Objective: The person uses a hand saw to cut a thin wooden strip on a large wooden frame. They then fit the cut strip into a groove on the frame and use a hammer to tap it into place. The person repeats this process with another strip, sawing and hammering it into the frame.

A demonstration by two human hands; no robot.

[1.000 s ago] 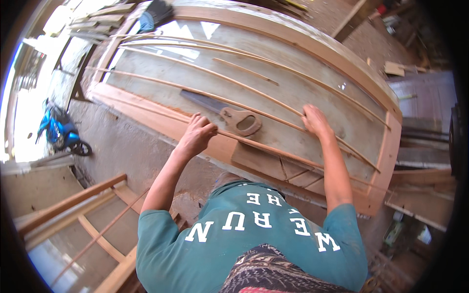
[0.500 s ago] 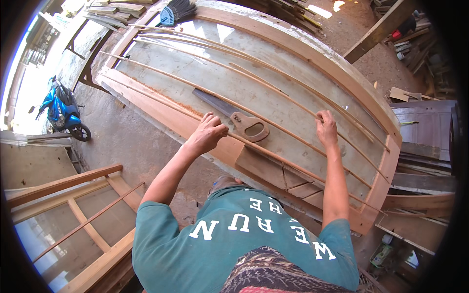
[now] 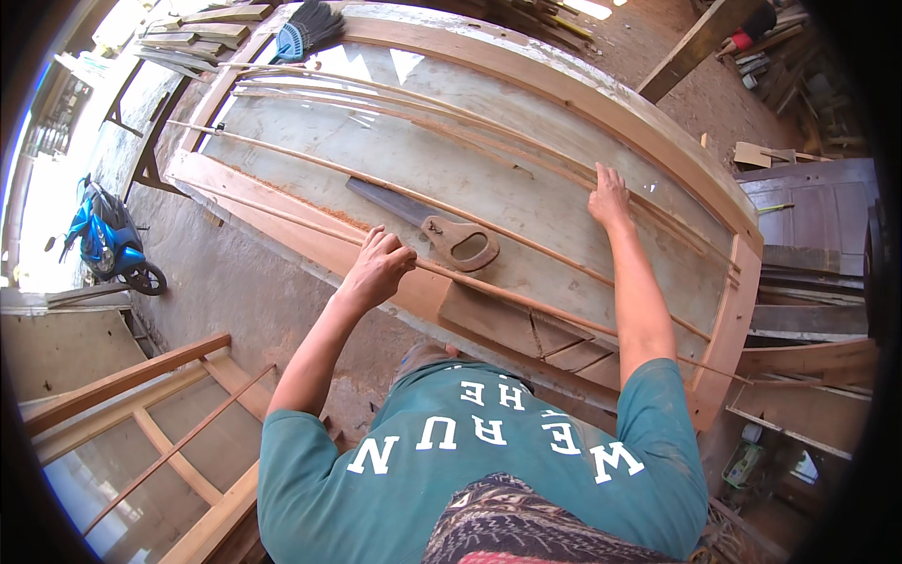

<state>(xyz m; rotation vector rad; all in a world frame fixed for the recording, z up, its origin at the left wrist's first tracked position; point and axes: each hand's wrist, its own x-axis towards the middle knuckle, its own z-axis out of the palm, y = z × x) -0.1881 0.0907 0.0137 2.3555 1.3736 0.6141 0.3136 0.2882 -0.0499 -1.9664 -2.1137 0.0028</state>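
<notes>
A long thin wooden strip (image 3: 526, 302) runs along the near side of a large wooden frame (image 3: 729, 320). My left hand (image 3: 379, 265) is closed around this strip, left of its middle. Farther out, my right hand (image 3: 609, 195) has its fingers closed at a group of long strips (image 3: 451, 105) near the far side; the fingers partly hide which strip they hold. Between the hands lies a handsaw (image 3: 460, 246) with a wooden handle, its blade pointing up-left. Another single strip (image 3: 526, 230) passes just beyond the saw.
A blue brush (image 3: 293, 39) with dark bristles rests at the frame's far left corner. Sawdust (image 3: 291, 195) lies along the near rail. Another wooden frame (image 3: 169, 451) stands at lower left, and a blue motorbike (image 3: 105, 240) is parked beyond it. Stacked boards (image 3: 799, 320) are at right.
My right hand has moved away from me, carrying a strip from the middle of the frame toward the far strips. My left hand keeps its grip; the view has shifted slightly.
</notes>
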